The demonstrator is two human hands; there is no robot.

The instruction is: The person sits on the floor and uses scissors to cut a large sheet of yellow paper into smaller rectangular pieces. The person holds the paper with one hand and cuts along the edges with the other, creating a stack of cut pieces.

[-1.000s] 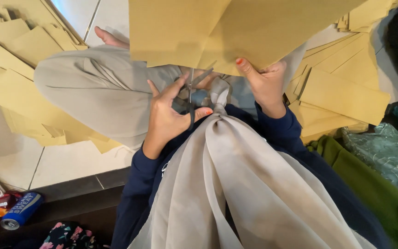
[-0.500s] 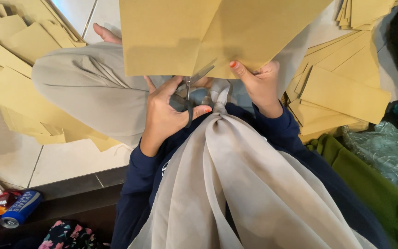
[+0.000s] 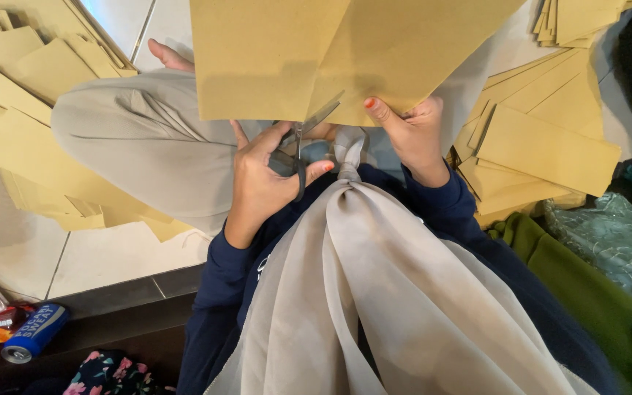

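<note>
Paper [image 3: 330,51], a large tan sheet folded or creased down its middle, is held up above the lap, its lower edge just over both hands and the rest of it running away from the body toward the top of the view. Scissors [image 3: 303,139] are gripped in the left hand [image 3: 261,186], with the fingers [image 3: 316,172] threaded through the dark handles and closed round them. The blades are parted narrowly and are set at the lower edge of the sheet, close to the crease; their long axis is slanted up and to the right, nearly in line with that crease. The sheet is pinched at the same edge by the right hand [image 3: 415,139], thumb in front and the other fingers behind, just beside the blade tips. Of the two hands, the right is the one touching the sheet; the left meets it only through the blades.

A pale scarf [image 3: 404,292] is draped down from the chest below the hands, over dark blue sleeves. A bent knee in beige cloth is seen at the left. Cut tan pieces [image 3: 543,146] are stacked on the floor [image 3: 111,256] at the right, and more are spread at the left. A blue can [image 3: 34,333] lies at the lower left, and green fabric [image 3: 594,292] at the lower right.
</note>
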